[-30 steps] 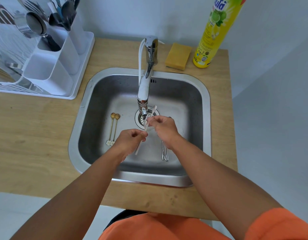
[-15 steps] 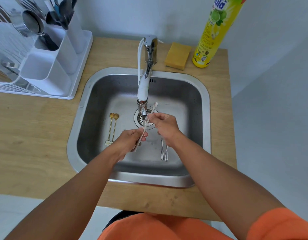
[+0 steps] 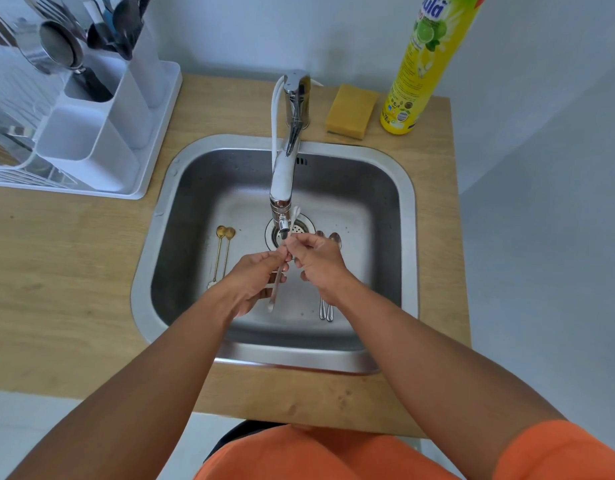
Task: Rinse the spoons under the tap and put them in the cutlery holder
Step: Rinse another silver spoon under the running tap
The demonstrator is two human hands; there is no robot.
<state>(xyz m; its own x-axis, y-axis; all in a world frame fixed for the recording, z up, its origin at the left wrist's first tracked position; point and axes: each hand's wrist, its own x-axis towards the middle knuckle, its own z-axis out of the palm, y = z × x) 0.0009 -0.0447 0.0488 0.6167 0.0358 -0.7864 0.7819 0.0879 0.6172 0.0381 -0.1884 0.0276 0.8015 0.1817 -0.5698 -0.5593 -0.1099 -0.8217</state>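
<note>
Head camera looks steeply down, close over the sink (image 3: pixel 167 237).

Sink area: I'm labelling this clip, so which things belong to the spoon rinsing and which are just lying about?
In use: white spoons held by left hand and right hand, tap, gold spoons, steel spoons, sink, holder.
Lying about: sponge, bottle.

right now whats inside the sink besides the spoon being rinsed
On the sink floor lie two gold spoons left of the drain and two silver spoons on the right. The right hand covers the silver handles' middles.
</note>
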